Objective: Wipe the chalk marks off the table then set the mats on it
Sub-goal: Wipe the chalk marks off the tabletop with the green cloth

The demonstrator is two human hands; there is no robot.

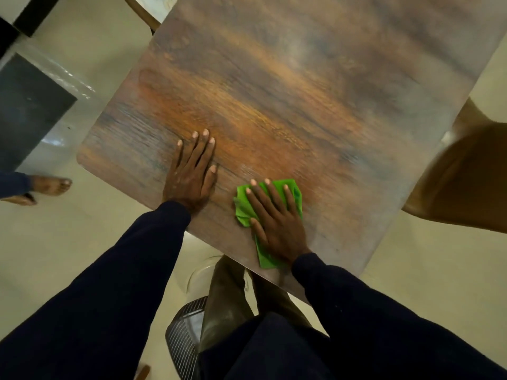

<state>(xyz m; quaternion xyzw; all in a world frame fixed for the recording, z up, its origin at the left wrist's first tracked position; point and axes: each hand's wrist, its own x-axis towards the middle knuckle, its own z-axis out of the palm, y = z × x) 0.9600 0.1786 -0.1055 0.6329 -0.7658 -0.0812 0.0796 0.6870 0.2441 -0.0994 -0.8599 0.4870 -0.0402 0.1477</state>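
A brown wood-grain table point(274, 86) fills the middle of the head view, blurred by motion. My right hand point(277, 218) lies flat with straight fingers on a green cloth point(295, 196), pressing it onto the table near the front edge. To its left, my left hand point(192, 171) rests flat on the bare tabletop, fingers straight and holding nothing. Faint pale smears show on the far part of the table. No mats are in view.
A tan chair seat point(463, 176) stands at the table's right side. Another person's sandalled foot point(49, 186) is on the pale floor at left, near a dark slab point(30, 111). A striped object point(183, 338) sits under the table's front edge by my legs.
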